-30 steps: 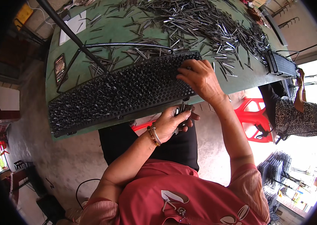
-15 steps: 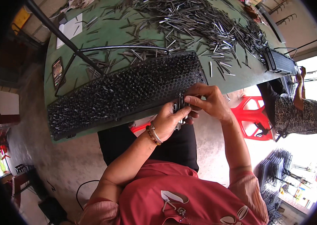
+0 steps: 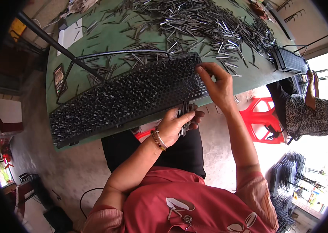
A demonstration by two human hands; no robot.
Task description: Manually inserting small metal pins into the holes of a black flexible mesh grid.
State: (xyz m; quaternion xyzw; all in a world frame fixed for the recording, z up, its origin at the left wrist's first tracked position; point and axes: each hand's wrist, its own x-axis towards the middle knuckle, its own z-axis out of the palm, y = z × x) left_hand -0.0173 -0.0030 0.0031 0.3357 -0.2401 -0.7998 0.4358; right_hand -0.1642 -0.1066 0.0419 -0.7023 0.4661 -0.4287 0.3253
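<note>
- The loose strips [image 3: 210,27] look like metal, mostly dull grey, some flashing bright and smooth.
- The perforated tray [image 3: 189,88] is dark with a faint sheen; metal or plastic, I can't tell from here.
- The slanting bar [image 3: 51,40] looks like black-coated metal, smooth and slightly glossy.
- Smooth green tabletop [image 3: 90,48], its shine low and patchy.
- White sheet [image 3: 69,37]: matt, like paper.
- Stool [image 3: 257,115]: glossy red plastic.
- Over here, the apron [image 3: 148,202] is soft red cloth, matt; the sleeve [image 3: 258,190], crinkled fabric.
- One bangle [image 3: 161,139] shines like polished metal.
- Floor [image 3: 74,167]: mottled, concrete-like.
</note>
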